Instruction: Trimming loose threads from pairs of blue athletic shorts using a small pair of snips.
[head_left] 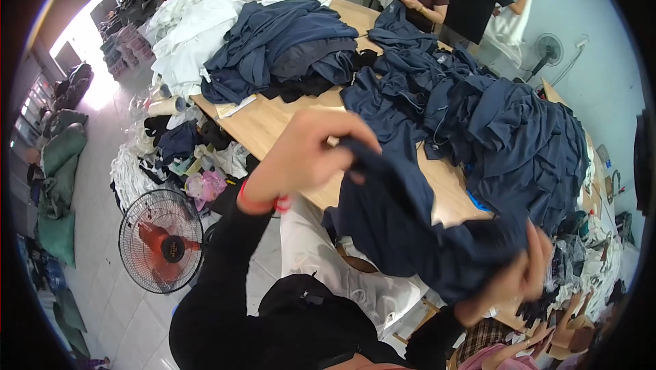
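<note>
A dark navy cloth garment (403, 233) is stretched between my two hands, above the table's near edge. My left hand (307, 155), with a red band at the wrist, pinches its upper left end. A small pale thing (333, 141) shows at those fingers, too small to name. At the garment's lower right end, my right hand (512, 274) is closed on the cloth and smeared by motion. The garment sags between the hands, and its exact kind cannot be made out.
Heaped navy garments cover the right of the wooden table (263, 127); another navy pile (280, 49) lies far left beside white cloth (195, 38). A floor fan (160, 240) stands left of my arm. Two people stand at the far side; one handles navy cloth.
</note>
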Motion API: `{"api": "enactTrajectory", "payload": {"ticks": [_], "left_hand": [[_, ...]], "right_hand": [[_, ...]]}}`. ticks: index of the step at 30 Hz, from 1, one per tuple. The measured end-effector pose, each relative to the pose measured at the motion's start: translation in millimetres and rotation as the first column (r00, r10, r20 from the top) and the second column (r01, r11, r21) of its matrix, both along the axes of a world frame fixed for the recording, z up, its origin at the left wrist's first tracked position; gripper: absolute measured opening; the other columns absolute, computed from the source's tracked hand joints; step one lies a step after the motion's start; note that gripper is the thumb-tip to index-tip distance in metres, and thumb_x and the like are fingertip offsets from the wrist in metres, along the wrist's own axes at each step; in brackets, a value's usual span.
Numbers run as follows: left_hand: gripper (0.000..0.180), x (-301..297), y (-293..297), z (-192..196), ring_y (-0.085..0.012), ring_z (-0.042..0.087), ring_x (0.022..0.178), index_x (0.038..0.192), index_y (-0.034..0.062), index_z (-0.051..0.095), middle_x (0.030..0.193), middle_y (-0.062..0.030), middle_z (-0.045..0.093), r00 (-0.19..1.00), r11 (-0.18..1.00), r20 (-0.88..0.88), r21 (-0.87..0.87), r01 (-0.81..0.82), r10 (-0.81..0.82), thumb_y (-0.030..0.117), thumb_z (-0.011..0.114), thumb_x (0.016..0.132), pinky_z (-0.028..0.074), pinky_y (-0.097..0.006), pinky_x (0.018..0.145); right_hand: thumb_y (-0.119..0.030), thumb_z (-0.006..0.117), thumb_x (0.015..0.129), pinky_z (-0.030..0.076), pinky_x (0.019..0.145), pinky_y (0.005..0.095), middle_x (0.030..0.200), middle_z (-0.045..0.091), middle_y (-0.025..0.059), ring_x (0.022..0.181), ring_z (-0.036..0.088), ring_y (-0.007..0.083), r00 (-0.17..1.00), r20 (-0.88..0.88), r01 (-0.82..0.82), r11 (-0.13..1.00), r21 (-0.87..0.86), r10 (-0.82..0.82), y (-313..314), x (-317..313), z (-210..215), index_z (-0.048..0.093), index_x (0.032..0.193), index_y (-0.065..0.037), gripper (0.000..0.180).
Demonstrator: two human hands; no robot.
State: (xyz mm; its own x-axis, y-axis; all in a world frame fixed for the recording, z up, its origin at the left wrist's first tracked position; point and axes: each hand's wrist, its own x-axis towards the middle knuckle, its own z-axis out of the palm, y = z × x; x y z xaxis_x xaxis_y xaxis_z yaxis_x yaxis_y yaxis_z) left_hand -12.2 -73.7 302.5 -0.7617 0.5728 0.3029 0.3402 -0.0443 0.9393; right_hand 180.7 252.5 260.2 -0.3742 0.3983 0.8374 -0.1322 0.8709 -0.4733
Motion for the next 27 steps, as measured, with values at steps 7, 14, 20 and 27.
{"api": "enactTrajectory", "payload": {"ticks": [7, 14, 20, 27], "left_hand": [[0.036, -175.6, 47.0, 52.7, -0.0234, 0.082, 0.083, 0.108, -0.0009, 0.08, 0.085, -0.009, 0.077, 0.771, 0.892, -0.496, 0.017, -0.451, 0.399, -0.002, 0.047, 0.094, 0.066, -0.033, 0.074], [0.019, -246.8, -3.8, 155.6, -0.0458, 0.069, 0.104, 0.102, -0.0054, 0.077, 0.114, -0.0283, 0.073, -0.092, 0.346, -0.769, 0.386, -0.855, 0.632, 0.004, 0.068, 0.088, 0.059, -0.049, 0.085], [0.065, -369.5, -125.5, -29.9, -0.0484, 0.047, 0.146, 0.143, 0.0005, 0.064, 0.156, -0.0385, 0.047, 0.194, 0.239, -0.88, -0.095, -0.966, 0.434, 0.037, 0.075, 0.09, 0.043, -0.053, 0.115], [0.108, -299.7, -94.8, -272.0, -0.0513, 0.025, 0.16, 0.167, 0.0065, 0.035, 0.173, -0.0279, 0.031, 0.944, 0.202, -0.285, -0.927, -0.316, 0.166, 0.072, 0.071, 0.088, 0.022, -0.063, 0.129]], "right_hand": [[0.015, 0.059, 0.101, 0.056, 0.104, 0.0299, 0.139, 0.062, 0.015, 0.13, 0.066, 0.0242, 0.917, 0.059, -0.366, 0.894, -0.259, 0.393, -6.7, -125.7, -77.3, 0.077, 0.128, 0.0, 0.035], [0.001, 0.069, 0.097, 0.045, 0.117, 0.0452, 0.152, 0.061, 0.0247, 0.145, 0.056, 0.0399, 0.801, 0.404, -0.312, 0.885, -0.346, 0.441, -36.6, -65.3, -154.3, 0.08, 0.12, -0.007, 0.027], [-0.02, 0.079, 0.094, 0.027, 0.127, 0.0629, 0.172, 0.032, 0.0289, 0.158, 0.028, 0.0548, 0.534, 0.748, -0.248, 0.919, -0.306, 0.393, -43.7, -1.9, -264.0, 0.063, 0.151, -0.017, 0.059], [-0.034, 0.078, 0.094, 0.01, 0.13, 0.0647, 0.181, 0.006, 0.0247, 0.166, 0.004, 0.0498, 0.305, 0.907, -0.24, 0.945, -0.221, 0.289, -44.1, 14.5, -273.1, 0.037, 0.17, -0.03, 0.086]]}}
